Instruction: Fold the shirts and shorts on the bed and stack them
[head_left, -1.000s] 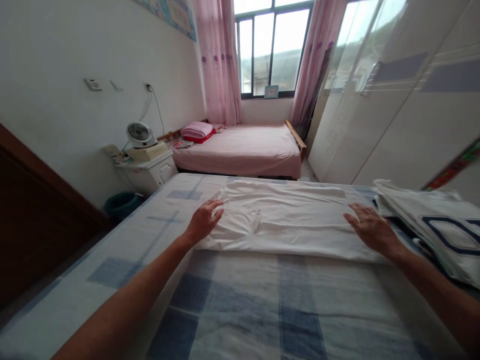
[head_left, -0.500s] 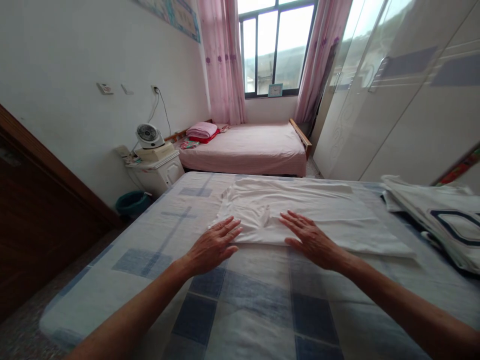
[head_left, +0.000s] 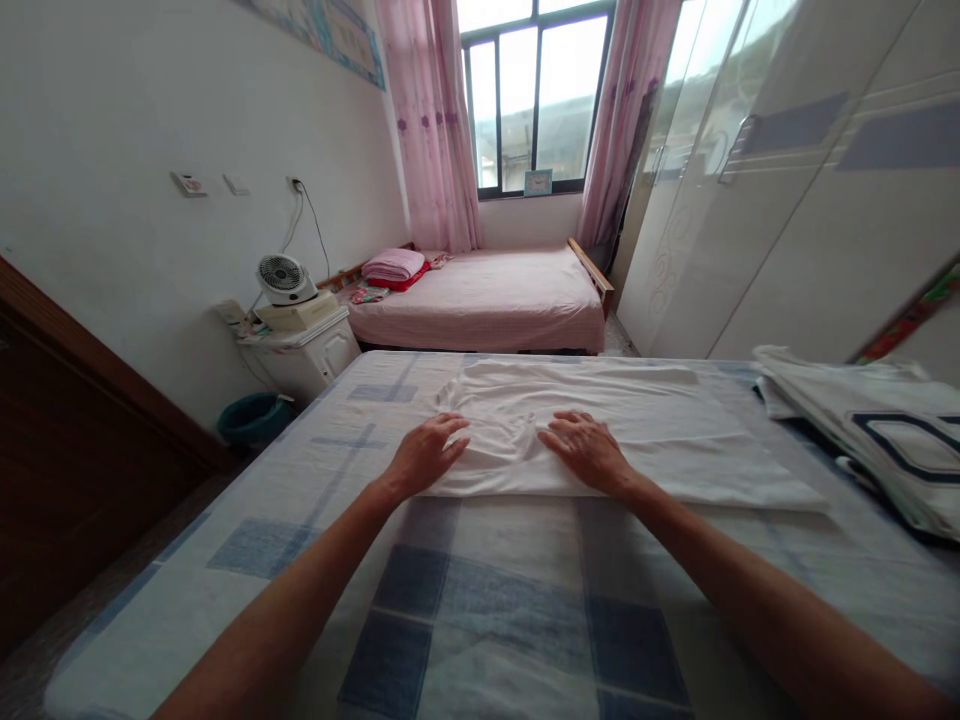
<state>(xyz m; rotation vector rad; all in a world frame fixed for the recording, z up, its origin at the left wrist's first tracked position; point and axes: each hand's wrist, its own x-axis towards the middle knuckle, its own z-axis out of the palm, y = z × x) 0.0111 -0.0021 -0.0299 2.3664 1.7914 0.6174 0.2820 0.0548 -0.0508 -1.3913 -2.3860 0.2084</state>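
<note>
A white garment, looking like a folded shirt point(head_left: 660, 440), lies spread over the far part of the bed point(head_left: 510, 620), with wrinkles bunched between my hands. On its left end rests my left hand point(head_left: 427, 455), fingers stretched out and slightly bent, palm down. My right hand point(head_left: 589, 450) lies palm down near the middle of the cloth, its fingers extended toward the creases. Neither hand grips the fabric. Both palms are hidden from view.
A stack of folded clothes point(head_left: 877, 430) lies at the bed's right side. Beyond stands a second bed with a pink sheet point(head_left: 495, 290). A fan point(head_left: 285, 278) sits on a white nightstand point(head_left: 330, 355), beside a teal bin point(head_left: 255, 418). A wardrobe point(head_left: 780, 200) lines the right.
Both my hands have moved forward and a little left over the white garment, and their fingers are a bit more bent. The camera view has shifted slightly.
</note>
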